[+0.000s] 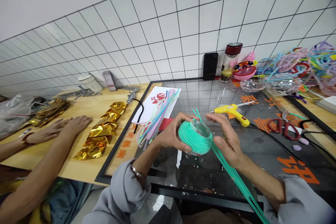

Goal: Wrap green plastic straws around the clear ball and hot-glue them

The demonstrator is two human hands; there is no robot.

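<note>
Both my hands hold a clear half-sphere shell wrapped in coils of teal strip (195,139) above the glass table (262,147). My left hand (170,133) cups its left side with curled fingers. Fingers of my right hand (227,140) press on its top and right side. Loose teal strips (236,178) trail from the shell down under my right wrist toward the lower right.
A yellow glue gun (235,111) lies just behind my hands, red scissors (285,127) to the right. Pastel strips (157,113) lie on white paper at left. Another person's arms (49,133) rest on the wooden table by gold foil pieces (101,131). A jar (231,61) and tangled colourful strips (296,64) stand at the back.
</note>
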